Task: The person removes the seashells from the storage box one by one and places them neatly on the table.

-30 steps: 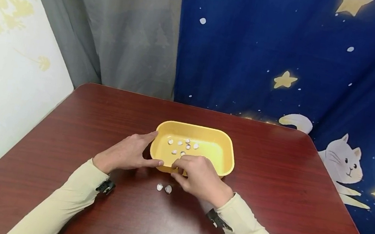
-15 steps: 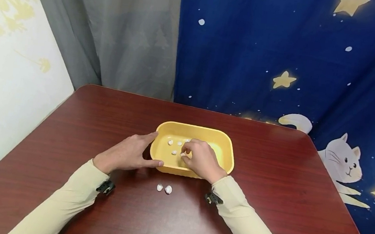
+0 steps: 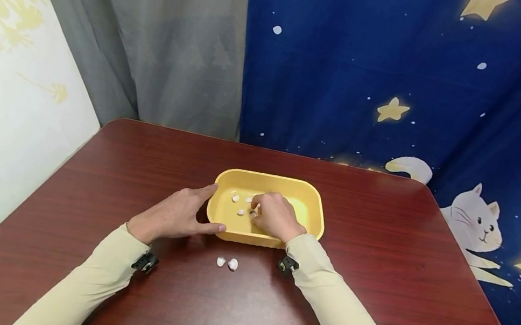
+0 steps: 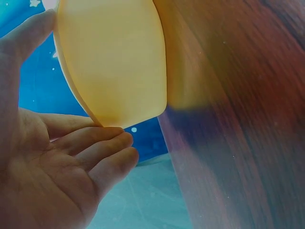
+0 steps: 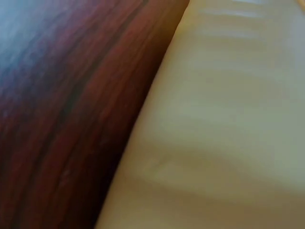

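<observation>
A yellow plastic basin (image 3: 287, 181) stands mid-table with several small whitish pieces (image 3: 235, 198) in it, like shells or pebbles. My left hand (image 3: 171, 215) rests against the basin's left end, thumb on the near rim and the other fingers fairly straight; the left wrist view shows its fingertips touching the edge. Inside the basin, my right hand (image 3: 275, 216) has curled fingers beside a dark-marked piece (image 3: 253, 213); whether it pinches anything cannot be told. In the right wrist view, the basin's wall (image 5: 205, 124) fills much of the picture, and no fingers show.
Two more whitish pieces (image 3: 233, 264) lie on the dark red wooden table (image 3: 363, 283), in front of the basin. A grey curtain (image 3: 179, 66) and a blue starry curtain (image 3: 328, 84) hang behind the table's far edge.
My right hand has moved from the basin's near rim into its middle, its wrist now over the near rim. The left hand stays at the left end.
</observation>
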Motion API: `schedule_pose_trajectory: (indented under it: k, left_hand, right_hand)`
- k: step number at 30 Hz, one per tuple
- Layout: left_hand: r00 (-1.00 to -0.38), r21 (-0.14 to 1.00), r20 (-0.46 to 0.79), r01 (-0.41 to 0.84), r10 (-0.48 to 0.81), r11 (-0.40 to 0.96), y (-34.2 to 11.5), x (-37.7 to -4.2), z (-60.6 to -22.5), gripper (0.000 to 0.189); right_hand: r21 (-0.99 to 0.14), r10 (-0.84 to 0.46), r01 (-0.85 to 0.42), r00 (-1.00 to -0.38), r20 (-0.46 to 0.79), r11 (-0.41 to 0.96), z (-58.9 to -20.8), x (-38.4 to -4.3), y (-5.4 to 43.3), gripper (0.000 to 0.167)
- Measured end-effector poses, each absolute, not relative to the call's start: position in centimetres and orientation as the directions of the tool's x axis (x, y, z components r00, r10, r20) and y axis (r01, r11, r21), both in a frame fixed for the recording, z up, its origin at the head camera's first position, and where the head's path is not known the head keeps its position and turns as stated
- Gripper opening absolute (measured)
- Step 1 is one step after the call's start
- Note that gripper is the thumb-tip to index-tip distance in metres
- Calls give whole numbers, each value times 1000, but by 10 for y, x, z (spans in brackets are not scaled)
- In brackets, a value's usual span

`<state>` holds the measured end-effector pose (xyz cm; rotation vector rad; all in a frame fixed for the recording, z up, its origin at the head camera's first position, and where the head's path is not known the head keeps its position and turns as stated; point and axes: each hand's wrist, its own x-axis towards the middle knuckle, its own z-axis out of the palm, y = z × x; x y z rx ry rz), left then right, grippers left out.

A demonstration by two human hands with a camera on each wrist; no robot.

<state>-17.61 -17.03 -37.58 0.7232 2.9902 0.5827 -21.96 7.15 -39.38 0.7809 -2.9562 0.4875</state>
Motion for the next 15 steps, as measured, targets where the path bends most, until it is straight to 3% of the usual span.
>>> schedule_pose_trajectory:
  k: [15]
  left_hand:
    - [-891, 365, 75, 442, 448, 819, -170, -178, -377, 108]
  right_hand:
    - [-261, -491, -500, -865, 104, 826, -394, -220, 71, 12]
